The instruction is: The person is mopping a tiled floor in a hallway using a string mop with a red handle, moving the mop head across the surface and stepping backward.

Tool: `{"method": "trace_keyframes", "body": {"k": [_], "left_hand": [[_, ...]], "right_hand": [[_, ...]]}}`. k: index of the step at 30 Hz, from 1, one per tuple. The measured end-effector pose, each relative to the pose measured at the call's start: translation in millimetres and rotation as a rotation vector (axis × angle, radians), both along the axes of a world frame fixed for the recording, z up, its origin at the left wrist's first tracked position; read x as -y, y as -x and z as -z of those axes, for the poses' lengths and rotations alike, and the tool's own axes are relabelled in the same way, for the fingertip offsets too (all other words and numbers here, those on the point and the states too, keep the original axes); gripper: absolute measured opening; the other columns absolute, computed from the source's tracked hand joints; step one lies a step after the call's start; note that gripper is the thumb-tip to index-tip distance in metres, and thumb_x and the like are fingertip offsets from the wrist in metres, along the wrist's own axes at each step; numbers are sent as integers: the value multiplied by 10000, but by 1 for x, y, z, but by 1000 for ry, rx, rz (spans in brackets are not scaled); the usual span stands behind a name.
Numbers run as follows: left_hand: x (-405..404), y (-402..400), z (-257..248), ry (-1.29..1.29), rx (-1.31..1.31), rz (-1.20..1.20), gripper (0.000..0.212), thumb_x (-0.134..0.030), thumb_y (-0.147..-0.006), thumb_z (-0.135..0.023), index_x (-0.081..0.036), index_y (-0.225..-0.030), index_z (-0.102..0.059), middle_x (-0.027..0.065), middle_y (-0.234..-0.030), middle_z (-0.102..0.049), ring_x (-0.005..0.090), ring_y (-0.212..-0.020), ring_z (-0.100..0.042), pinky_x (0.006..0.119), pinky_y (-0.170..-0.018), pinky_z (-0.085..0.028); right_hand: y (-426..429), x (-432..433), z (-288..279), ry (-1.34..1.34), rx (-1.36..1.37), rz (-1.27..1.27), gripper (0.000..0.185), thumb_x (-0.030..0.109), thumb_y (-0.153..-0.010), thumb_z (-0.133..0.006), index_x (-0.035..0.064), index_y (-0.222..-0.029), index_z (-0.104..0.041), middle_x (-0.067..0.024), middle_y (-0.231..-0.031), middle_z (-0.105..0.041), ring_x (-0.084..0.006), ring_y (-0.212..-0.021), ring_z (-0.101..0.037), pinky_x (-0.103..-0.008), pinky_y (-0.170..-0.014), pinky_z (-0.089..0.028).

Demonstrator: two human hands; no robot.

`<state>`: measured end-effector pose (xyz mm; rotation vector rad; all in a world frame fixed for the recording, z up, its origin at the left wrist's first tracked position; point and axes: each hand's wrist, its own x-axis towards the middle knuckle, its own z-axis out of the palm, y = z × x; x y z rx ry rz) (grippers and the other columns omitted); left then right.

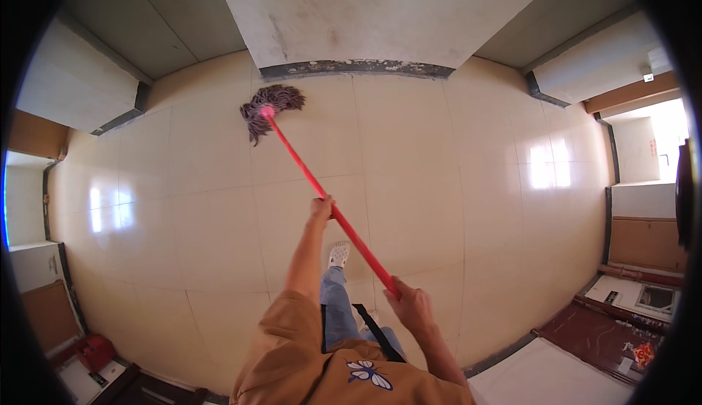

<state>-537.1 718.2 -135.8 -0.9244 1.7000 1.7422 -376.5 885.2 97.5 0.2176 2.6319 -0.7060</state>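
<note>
A string mop with a red handle (pixel 300 162) slants across the middle of the view. Partway along the handle, my left hand (pixel 322 208) is wrapped around it. My right hand (pixel 408 301) grips the upper end, close to my body. Grey-brown mop strands (pixel 277 99) lie spread on the tiled floor (pixel 406 196) at the far left of centre, joined to the handle by a pink socket (pixel 267 112). The strands are just short of the wall's dark baseboard.
Ahead stands a scuffed white wall section (pixel 351 15) with a chipped dark baseboard (pixel 356 68). Dark red doors (pixel 592 331) are at the lower right. A red box (pixel 95 352) sits at the lower left. My foot in a white perforated clog (pixel 339 254) is on the floor beside the handle.
</note>
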Motion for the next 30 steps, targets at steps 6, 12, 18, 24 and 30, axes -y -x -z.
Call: {"method": "trace_keyframes", "body": {"k": [6,12,18,24,30], "left_hand": [[-19,-68,-18,-324,310,160,148,-155,-679,-468,-9,-688,-484,100,-647,-514,201,-583,-529,322,-519,-469],[-119,-188,-18,-1026,747,280,135,-71,-691,-477,55,-740,-466,162,-776,-485,253,-738,-492,363,-697,-419],[-240,-303,-87,-1235,736,778,93,4,-666,-448,56,-742,-462,141,-743,-492,237,-711,-502,314,-656,-435],[-273,-339,-162,-788,976,781,127,44,-642,-384,57,-767,-404,174,-713,-489,269,-608,-526,381,-493,-460],[-269,-322,-111,-308,713,810,115,-5,-622,-439,60,-717,-431,162,-626,-515,260,-494,-530,377,-408,-449]], "right_hand": [[-53,-47,-30,56,149,68,262,212,-645,-519,92,-875,-481,-126,-567,-500,-285,-544,-493,-348,-482,-389],[-129,-125,-130,-176,279,354,263,195,-569,-593,128,-819,-546,-103,-572,-512,-218,-504,-507,-276,-479,-400],[-211,-155,-231,-390,486,652,226,204,-650,-564,15,-775,-560,13,-535,-518,-102,-526,-470,-223,-482,-374],[-277,-140,-272,-108,509,893,265,216,-638,-573,14,-807,-545,-7,-529,-497,-99,-451,-432,-219,-438,-350],[-330,-140,-171,182,490,1267,263,229,-642,-560,8,-783,-547,-4,-470,-458,-78,-414,-412,-201,-391,-317]]}}
